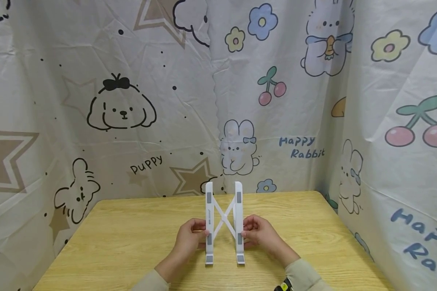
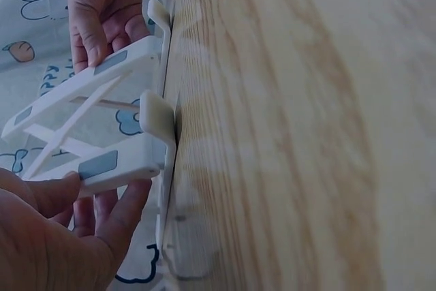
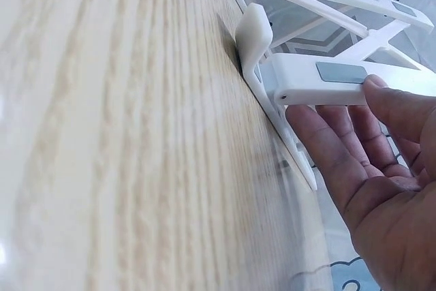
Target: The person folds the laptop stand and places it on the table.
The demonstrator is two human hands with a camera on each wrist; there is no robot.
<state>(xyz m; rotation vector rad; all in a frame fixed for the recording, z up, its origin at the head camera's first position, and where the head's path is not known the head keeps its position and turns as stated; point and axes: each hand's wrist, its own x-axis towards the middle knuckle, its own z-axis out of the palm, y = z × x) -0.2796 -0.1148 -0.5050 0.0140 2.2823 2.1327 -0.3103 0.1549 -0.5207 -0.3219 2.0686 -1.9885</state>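
A white folding laptop stand (image 1: 209, 220) with grey pads and an X-shaped brace stands on the table in the head view. My left hand (image 1: 189, 237) grips its left rail, thumb on top and fingers beneath, as the left wrist view shows with the hand (image 2: 75, 236) at the near rail (image 2: 122, 161). On the other side, my right hand (image 1: 262, 233) pinches the right rail. In the right wrist view the thumb of that hand (image 3: 388, 182) presses the rail (image 3: 306, 80) beside a grey pad, with fingers under it. The stand's front lips touch the tabletop.
The wood-grain table (image 1: 131, 234) spreads out around the stand. A printed curtain (image 1: 189, 101) with puppies, rabbits and cherries hangs behind the table and along both sides. A dark band with a yellow patch (image 1: 285, 285) shows at the right wrist.
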